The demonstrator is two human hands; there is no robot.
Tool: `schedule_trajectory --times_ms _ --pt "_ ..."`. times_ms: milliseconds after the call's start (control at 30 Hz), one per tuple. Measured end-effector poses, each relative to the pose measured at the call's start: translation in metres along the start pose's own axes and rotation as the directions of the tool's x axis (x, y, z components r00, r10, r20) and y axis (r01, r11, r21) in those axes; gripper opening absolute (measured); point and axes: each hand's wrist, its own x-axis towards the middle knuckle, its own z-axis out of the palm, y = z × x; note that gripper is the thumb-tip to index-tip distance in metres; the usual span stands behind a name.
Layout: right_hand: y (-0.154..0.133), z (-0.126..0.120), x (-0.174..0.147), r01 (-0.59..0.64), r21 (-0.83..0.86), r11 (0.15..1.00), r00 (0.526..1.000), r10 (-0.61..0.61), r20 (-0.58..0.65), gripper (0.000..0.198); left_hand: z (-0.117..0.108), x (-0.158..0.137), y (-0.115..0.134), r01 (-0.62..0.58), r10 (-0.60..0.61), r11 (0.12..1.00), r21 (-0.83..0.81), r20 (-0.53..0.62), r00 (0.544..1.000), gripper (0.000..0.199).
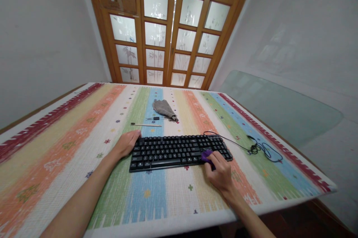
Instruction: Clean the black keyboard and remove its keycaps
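Head view, and from where I stand the black keyboard (169,152) lies flat on the cloth-covered bench (179,197), its cable (238,143) trailing off to the right. The right hand (221,171) has its grip pinched closed around a bunched purple cloth (206,154), set at the keys near the lower right. The left hand (129,142) sits at the far left corner; how tightly its fingers close there I can't tell. I'd judge the work partway: cloth is on the keys, but which ones have been gone over doesn't show. A thin brush (148,124) and a grey cloth (163,108) lie beyond, neither in hand.
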Motion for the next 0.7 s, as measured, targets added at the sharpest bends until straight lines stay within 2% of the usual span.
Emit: schedule_trajectory --times_ms 167,400,500,600,700 --pt "0.000 -0.002 0.001 -0.010 0.029 1.000 0.999 0.011 -0.045 0.019 0.001 0.001 -0.001 -0.007 0.007 1.000 -0.011 -0.006 1.000 0.051" --pt "0.006 0.000 -0.001 -0.083 0.051 0.995 0.990 0.088 -0.114 0.019 0.007 0.003 -0.007 -0.010 0.010 1.000 -0.008 -0.005 1.000 0.050" --pt "0.006 0.001 -0.001 -0.063 0.051 0.997 0.990 0.069 -0.123 0.020 0.006 0.002 -0.005 -0.001 0.001 1.000 -0.014 -0.009 1.000 0.050" --pt "-0.001 0.002 0.004 -0.026 0.069 0.997 0.994 0.033 -0.103 0.020 0.004 0.001 -0.001 0.007 -0.007 1.000 -0.027 -0.017 1.000 0.050" --pt "-0.014 0.007 0.013 -0.034 0.074 0.997 0.999 0.035 -0.005 0.017 0.003 0.001 0.001 0.020 -0.021 0.999 -0.026 -0.016 1.000 0.050"
